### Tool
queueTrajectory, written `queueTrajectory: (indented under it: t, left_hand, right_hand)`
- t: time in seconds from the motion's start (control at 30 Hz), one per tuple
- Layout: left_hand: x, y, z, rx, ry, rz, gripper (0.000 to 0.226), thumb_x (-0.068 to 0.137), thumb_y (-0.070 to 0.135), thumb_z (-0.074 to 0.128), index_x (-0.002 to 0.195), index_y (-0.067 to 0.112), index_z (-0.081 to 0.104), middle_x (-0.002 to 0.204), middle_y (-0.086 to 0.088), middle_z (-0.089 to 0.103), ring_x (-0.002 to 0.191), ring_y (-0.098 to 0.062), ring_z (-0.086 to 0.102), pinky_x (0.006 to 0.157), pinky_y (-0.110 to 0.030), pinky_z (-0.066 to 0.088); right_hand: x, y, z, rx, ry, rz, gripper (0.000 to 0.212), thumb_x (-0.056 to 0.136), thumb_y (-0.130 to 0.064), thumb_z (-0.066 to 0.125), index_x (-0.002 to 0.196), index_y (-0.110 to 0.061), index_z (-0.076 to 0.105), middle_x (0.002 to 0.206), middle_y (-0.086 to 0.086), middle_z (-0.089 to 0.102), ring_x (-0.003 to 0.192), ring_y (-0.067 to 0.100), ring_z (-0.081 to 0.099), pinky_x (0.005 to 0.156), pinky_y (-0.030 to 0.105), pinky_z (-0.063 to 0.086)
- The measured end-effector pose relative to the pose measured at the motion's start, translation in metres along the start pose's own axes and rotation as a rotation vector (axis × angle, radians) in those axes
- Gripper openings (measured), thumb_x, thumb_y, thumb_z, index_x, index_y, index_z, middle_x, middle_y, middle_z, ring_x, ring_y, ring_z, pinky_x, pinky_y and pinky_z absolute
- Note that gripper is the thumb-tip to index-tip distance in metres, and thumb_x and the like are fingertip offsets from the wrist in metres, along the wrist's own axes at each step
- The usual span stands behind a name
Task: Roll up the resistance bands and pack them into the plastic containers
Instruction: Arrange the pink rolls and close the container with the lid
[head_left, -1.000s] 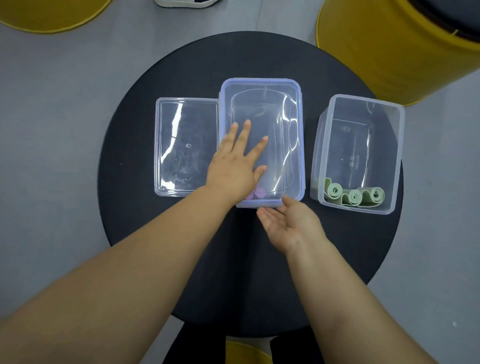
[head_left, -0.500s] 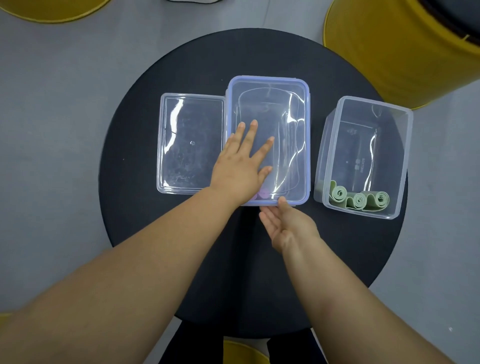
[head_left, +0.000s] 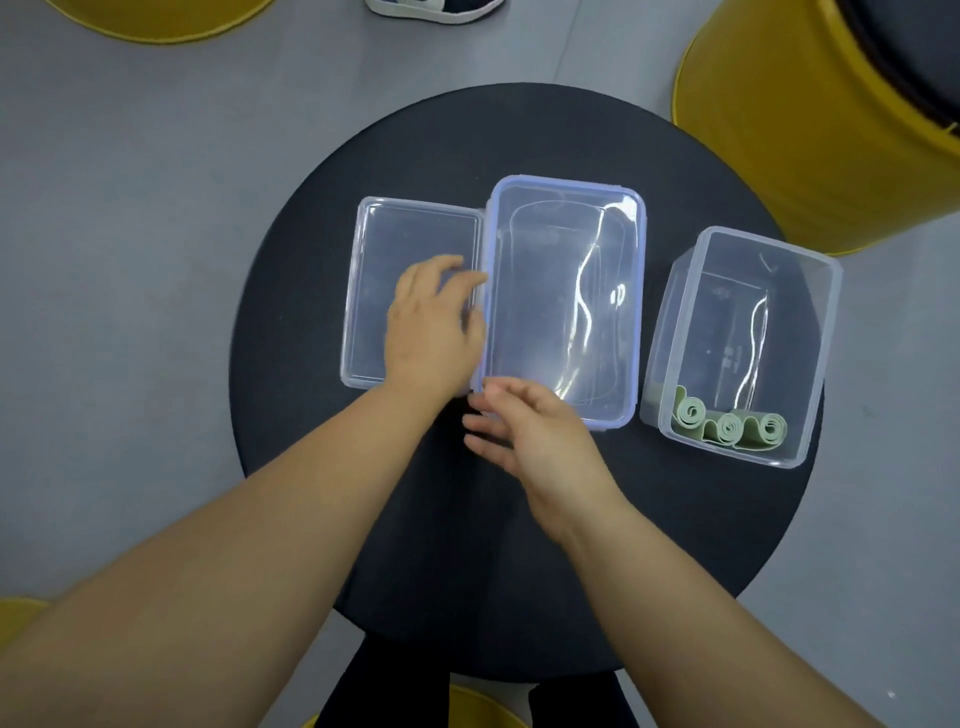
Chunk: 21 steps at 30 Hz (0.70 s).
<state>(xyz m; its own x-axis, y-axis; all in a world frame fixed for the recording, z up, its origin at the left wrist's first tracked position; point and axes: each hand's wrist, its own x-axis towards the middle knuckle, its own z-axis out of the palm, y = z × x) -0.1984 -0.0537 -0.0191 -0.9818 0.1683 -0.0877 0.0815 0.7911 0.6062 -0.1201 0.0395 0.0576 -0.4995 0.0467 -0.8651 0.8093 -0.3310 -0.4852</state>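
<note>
1. The round black table (head_left: 519, 571) carried all the work items. A yellow drum (head_left: 805, 130) stood on the floor at far right, cut off by the frame edge.
2. The lidded box (head_left: 563, 291), which had a blue rim, stood at the table's centre. The hands and glare hid its near end, so its contents could not be confirmed.
3. The open box (head_left: 826, 322) stood at right, well apart from the lidded one. A loose lid (head_left: 384, 249) lay flat at left, just beside the lidded box.
4. The left hand (head_left: 434, 332) was over the loose lid at the lidded box's left edge, fingers curled. Blur prevented telling whether it gripped anything.
5. The right hand (head_left: 545, 441) was at the near-left corner of the lidded box, fingers loosely spread and holding nothing.
6. The green bands (head_left: 727, 427) lay as three rolls along the near wall of the open box.
7. Assessment: the bands appeared light, soft and springy, and liable to unroll, so each is best pinched across the whole coil. The boxes appeared light, stiff and smooth, and are best held by the rim.
</note>
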Motion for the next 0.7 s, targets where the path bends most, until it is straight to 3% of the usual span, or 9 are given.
queueTrajectory:
  t: [0.1,0.17,0.23,0.3,0.33,0.4,0.53,0.63,0.7]
  left_hand:
    - [-0.004,-0.037,-0.022,0.028,0.032,-0.454,0.043,0.088,0.020,0.053,0.131,0.015,0.051,0.137,-0.011,0.042,0.125,-0.030,0.037,0.102,-0.035,0.030]
    - [-0.004,-0.060,-0.031,-0.023,-0.019,-0.758,0.052,0.088,0.027,0.055,0.136,0.014,0.043,0.141,-0.014,0.037,0.128,-0.033,0.035,0.104,-0.038,0.031]
    - [-0.004,-0.078,-0.033,-0.119,-0.106,-0.948,0.050,0.087,0.029,0.055,0.134,0.011,0.046,0.138,-0.017,0.041,0.123,-0.036,0.043,0.101,-0.041,0.039]
    - [-0.004,-0.086,-0.033,-0.274,-0.141,-0.980,0.026,0.086,0.022,0.052,0.102,0.004,0.060,0.109,-0.020,0.058,0.095,-0.034,0.057,0.074,-0.038,0.048]
    - [-0.004,-0.088,-0.032,-0.323,-0.145,-0.965,0.015,0.084,0.018,0.050,0.080,0.005,0.056,0.087,-0.017,0.057,0.076,-0.029,0.054,0.059,-0.033,0.042]
    - [-0.003,-0.092,-0.029,-0.390,-0.165,-0.945,0.019,0.086,0.014,0.048,0.068,0.009,0.046,0.072,-0.009,0.048,0.063,-0.021,0.041,0.049,-0.028,0.028]
    - [-0.001,-0.097,-0.029,-0.530,-0.224,-0.979,0.016,0.092,0.019,0.049,0.077,0.013,0.054,0.080,-0.006,0.051,0.062,-0.014,0.041,0.054,-0.027,0.033]
    - [-0.003,-0.106,-0.033,-0.585,-0.214,-1.007,0.013,0.092,0.023,0.056,0.096,0.011,0.057,0.090,-0.003,0.055,0.080,-0.017,0.052,0.071,-0.029,0.045]
    - [-0.008,-0.112,-0.036,-0.657,-0.173,-0.998,0.016,0.088,0.023,0.063,0.085,0.013,0.051,0.094,-0.008,0.060,0.088,-0.023,0.059,0.083,-0.035,0.050]
  right_hand:
    - [0.017,-0.001,0.035,-0.274,-0.123,-0.143,0.047,0.094,-0.023,0.054,0.139,-0.020,0.039,0.145,-0.003,0.039,0.126,0.007,0.042,0.105,0.025,0.036]
    - [0.034,-0.001,0.058,-0.423,-0.154,-0.183,0.066,0.094,-0.030,0.055,0.149,-0.023,0.019,0.155,-0.006,0.018,0.137,0.006,0.025,0.107,0.021,0.024]
    - [0.053,0.001,0.075,-0.540,-0.121,-0.194,0.077,0.093,-0.036,0.055,0.151,-0.025,0.006,0.159,-0.005,-0.002,0.146,0.012,0.004,0.116,0.030,0.013]
    - [0.073,0.007,0.085,-0.655,-0.047,-0.186,0.083,0.092,-0.039,0.055,0.151,-0.024,-0.002,0.159,-0.001,-0.014,0.146,0.017,-0.009,0.119,0.036,0.004]
    - [0.082,0.011,0.087,-0.714,-0.010,-0.176,0.084,0.092,-0.039,0.054,0.151,-0.023,-0.004,0.158,0.002,-0.016,0.146,0.019,-0.012,0.119,0.037,0.002]
    - [0.096,0.019,0.088,-0.802,0.022,-0.142,0.084,0.094,-0.039,0.052,0.151,-0.019,-0.006,0.158,0.006,-0.018,0.146,0.022,-0.014,0.118,0.037,-0.001]
    - [0.106,0.035,0.091,-0.938,-0.013,-0.104,0.081,0.095,-0.038,0.049,0.150,-0.016,-0.007,0.156,0.005,-0.023,0.144,0.023,-0.021,0.119,0.041,-0.001]
    - [0.105,0.040,0.093,-0.993,-0.028,-0.113,0.079,0.095,-0.039,0.048,0.151,-0.017,-0.005,0.155,0.003,-0.026,0.143,0.021,-0.023,0.119,0.044,0.001]
    - [0.100,0.041,0.094,-1.012,-0.051,-0.146,0.076,0.096,-0.038,0.047,0.151,-0.019,-0.001,0.156,0.000,-0.025,0.143,0.018,-0.022,0.119,0.040,0.005]
